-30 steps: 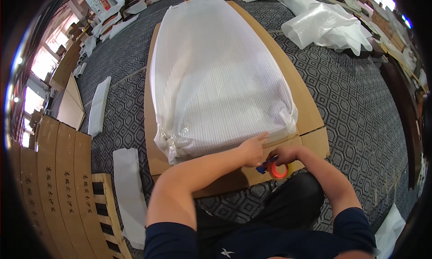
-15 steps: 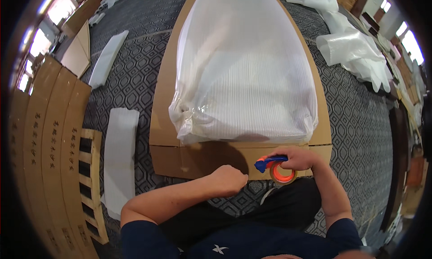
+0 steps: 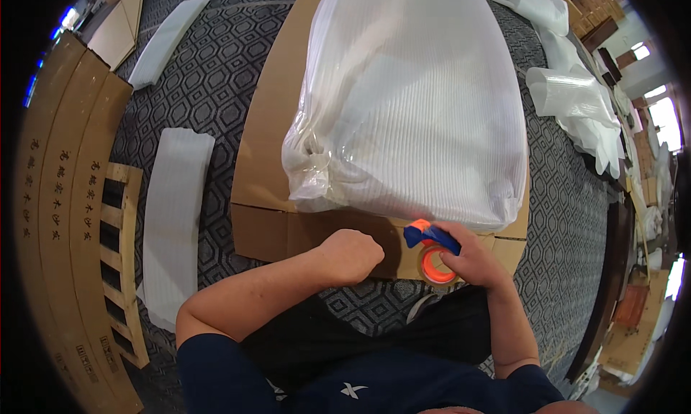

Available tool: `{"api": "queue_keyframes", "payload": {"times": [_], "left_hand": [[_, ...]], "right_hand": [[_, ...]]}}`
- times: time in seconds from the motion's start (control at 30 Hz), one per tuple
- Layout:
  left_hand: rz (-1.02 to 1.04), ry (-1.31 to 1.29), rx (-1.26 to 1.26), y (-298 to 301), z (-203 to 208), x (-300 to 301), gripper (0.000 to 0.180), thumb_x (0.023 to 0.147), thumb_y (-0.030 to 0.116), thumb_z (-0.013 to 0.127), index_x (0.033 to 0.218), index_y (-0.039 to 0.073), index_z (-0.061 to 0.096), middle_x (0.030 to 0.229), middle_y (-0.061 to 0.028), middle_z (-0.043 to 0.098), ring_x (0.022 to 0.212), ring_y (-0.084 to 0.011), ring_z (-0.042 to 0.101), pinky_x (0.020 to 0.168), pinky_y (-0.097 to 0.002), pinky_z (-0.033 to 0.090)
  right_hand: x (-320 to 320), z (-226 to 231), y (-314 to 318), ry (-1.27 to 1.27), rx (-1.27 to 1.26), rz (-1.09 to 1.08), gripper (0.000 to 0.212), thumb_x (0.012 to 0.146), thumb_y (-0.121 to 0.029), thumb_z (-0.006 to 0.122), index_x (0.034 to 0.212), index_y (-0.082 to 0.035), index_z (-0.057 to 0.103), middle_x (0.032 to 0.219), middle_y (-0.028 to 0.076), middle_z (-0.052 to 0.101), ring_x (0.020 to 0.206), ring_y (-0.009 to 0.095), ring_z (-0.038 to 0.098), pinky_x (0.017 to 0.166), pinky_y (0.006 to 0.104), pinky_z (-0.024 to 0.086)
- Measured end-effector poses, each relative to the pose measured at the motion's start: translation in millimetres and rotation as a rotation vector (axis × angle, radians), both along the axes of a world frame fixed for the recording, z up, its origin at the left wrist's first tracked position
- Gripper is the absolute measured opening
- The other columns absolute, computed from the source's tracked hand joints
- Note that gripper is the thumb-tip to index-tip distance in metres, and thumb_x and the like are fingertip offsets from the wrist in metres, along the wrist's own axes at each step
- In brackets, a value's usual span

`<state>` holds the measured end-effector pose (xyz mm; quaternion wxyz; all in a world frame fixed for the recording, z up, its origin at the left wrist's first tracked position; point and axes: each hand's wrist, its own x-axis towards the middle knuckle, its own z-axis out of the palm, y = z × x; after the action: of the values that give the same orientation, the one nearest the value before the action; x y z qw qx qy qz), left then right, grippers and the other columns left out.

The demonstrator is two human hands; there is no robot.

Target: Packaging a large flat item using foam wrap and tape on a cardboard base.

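Observation:
My right hand is wrapped round a tape dispenser with a blue and orange body. Its roll of tape, with a bright orange core, hangs toward me. My left hand is closed in a fist over the near cardboard edge; its fingertips are hidden, so I cannot make out what they hold. Ahead of both hands lies a large bundle in ribbed white foam wrap, its near left corner gathered and taped. Beneath it spreads a flat sheet of cardboard with a creased near flap.
On the left, tall cardboard boxes stand beside a slatted wooden frame. White foam strips lie on the patterned carpet. Crumpled foam sheeting is at the far right, near dark wooden boards.
The view has turned, so the bundle sits farther right. My right hand has brought the tape dispenser a little up and left, tilting it. My left hand stays closed.

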<state>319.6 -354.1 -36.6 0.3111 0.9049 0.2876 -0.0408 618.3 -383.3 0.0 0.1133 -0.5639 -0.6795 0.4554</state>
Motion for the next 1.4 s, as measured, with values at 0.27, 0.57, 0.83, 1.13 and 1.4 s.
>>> {"api": "queue_keyframes", "payload": {"times": [0.27,0.57,0.83,1.13,1.4], "left_hand": [[-0.036,0.061,-0.142,6.1,17.4,0.2,0.027,0.098,0.023,0.058,0.081,0.004,0.068,0.077,-0.018,0.072,0.07,-0.0432,0.067,0.065,-0.0497,0.053],[-0.094,0.089,-0.185,9.8,13.8,2.9,0.023,0.098,0.021,0.06,0.083,0.006,0.068,0.073,-0.0169,0.07,0.068,-0.0402,0.068,0.063,-0.0456,0.054],[-0.086,0.07,-0.279,-11.3,20.7,13.1,0.018,0.098,0.018,0.061,0.088,0.006,0.069,0.078,-0.0147,0.072,0.074,-0.0372,0.069,0.071,-0.0429,0.055],[0.076,-0.093,-0.705,-94.3,58.7,41.3,0.014,0.091,0.019,0.062,0.091,0.006,0.067,0.081,-0.0131,0.072,0.077,-0.0371,0.069,0.073,-0.046,0.054],[0.738,0.441,-0.801,-168.3,-15.0,7.0,0.033,0.094,0.005,0.058,0.127,0.001,0.062,0.108,-0.0249,0.073,0.095,-0.0448,0.069,0.082,-0.0511,0.054]], "right_hand": [[-10.6,-15.8,4.1,0.037,-0.064,-0.198,0.063,0.084,-0.001,0.066,0.146,-0.002,0.056,0.14,0.015,0.064,0.122,0.032,0.063,0.108,0.0372,0.049],[5.5,-14.4,7.4,-0.008,0.05,-0.033,0.063,0.083,0.0,0.068,0.145,-0.002,0.057,0.142,0.015,0.062,0.124,0.034,0.063,0.109,0.0387,0.049],[7.5,-3.1,-0.8,-0.042,-0.053,-0.039,0.063,0.082,0.001,0.068,0.144,-0.002,0.057,0.144,0.016,0.06,0.125,0.036,0.063,0.107,0.0393,0.05],[6.9,-0.3,-68.6,-0.083,-0.345,-0.123,0.061,0.082,-0.002,0.067,0.143,-0.004,0.058,0.143,0.015,0.061,0.124,0.037,0.063,0.104,0.0396,0.051],[-7.9,-12.0,-156.4,-0.233,-0.614,-0.223,0.06,0.089,-0.015,0.066,0.147,-0.008,0.055,0.142,0.015,0.061,0.117,0.039,0.066,0.099,0.0426,0.054]]}}
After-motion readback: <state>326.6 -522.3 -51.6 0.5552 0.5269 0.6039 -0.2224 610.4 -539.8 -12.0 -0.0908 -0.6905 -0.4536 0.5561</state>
